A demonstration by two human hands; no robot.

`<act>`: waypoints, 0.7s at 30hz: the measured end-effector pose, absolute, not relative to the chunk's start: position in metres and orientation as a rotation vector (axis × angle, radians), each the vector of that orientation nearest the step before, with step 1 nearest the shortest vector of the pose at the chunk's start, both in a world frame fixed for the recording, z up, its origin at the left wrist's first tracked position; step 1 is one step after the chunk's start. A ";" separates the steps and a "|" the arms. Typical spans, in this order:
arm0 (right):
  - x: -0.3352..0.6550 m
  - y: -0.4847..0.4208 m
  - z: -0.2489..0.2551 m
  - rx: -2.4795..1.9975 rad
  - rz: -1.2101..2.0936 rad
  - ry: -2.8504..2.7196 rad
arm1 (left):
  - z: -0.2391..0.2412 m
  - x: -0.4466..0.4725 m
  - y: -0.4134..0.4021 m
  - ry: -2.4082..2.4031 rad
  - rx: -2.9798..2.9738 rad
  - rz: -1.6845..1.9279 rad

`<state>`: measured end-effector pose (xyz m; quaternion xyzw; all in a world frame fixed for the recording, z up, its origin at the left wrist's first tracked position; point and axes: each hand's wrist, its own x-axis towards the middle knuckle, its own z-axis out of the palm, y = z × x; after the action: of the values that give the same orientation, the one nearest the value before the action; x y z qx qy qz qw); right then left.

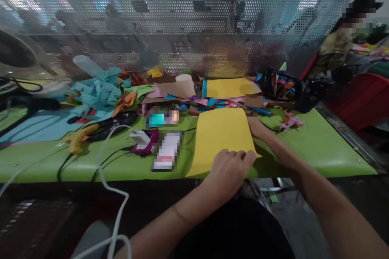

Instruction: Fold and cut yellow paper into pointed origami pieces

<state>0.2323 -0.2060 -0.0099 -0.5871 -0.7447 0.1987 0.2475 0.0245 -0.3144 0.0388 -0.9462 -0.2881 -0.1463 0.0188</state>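
A yellow sheet (223, 135), perhaps paper or foam, lies at the front of the green table, its near edge lifted and bent. Curled over that near edge, towards its right corner, are the fingers of my left hand (232, 168). My right hand (257, 128) reaches along the sheet's right side, and its fingers are hidden behind or under it. Beyond them lies another yellow sheet (231, 88) on blue and brown pieces. A blue-handled tool (259, 111) rests just past my right hand.
Two phones (162, 119) and a purple power strip (146, 143) with a white plug lie left of the sheet. Cables trail over the table's front edge. A yellow-handled glue gun (79, 139) is further left. Scraps (97, 89) pile along the perforated metal screen (182, 20). A person (334, 46) is at right.
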 end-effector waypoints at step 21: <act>0.281 -0.366 -0.046 -1.199 0.985 -1.957 | 0.039 -0.009 -0.322 -1.171 -3.817 -0.616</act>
<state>0.2806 -0.3661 -0.0462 -0.4556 -0.7431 0.3743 0.3165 -0.0095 -0.3219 0.0394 -0.8512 -0.2610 -0.1373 -0.4342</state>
